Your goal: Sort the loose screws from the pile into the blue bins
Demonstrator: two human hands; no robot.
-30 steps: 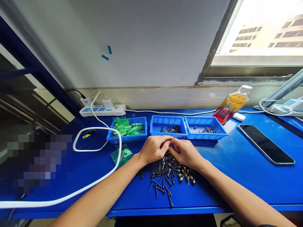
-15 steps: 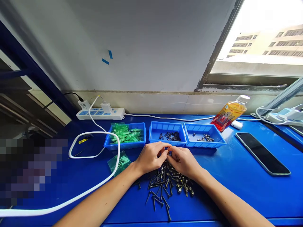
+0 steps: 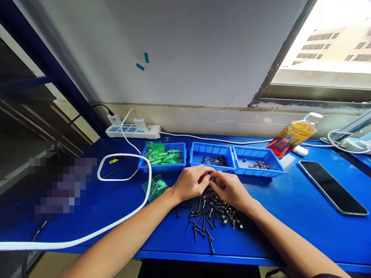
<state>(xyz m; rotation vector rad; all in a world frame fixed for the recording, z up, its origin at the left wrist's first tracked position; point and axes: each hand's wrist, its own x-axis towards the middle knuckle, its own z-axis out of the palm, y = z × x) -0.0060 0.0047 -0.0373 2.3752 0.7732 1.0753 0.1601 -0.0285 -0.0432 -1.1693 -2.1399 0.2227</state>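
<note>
Over a glossy blue surface [image 3: 307, 220], slender dark metal screws [image 3: 199, 211] lie heaped at lower centre, long axes scattered, the nearest pointing toward the bottom edge. The curled left hand [image 3: 191, 182] and right hand [image 3: 231, 190] meet above; whether they grip anything cannot be told. Three blue plastic bins [image 3: 257, 172] stand mid-frame, probably for easy reach.
</note>
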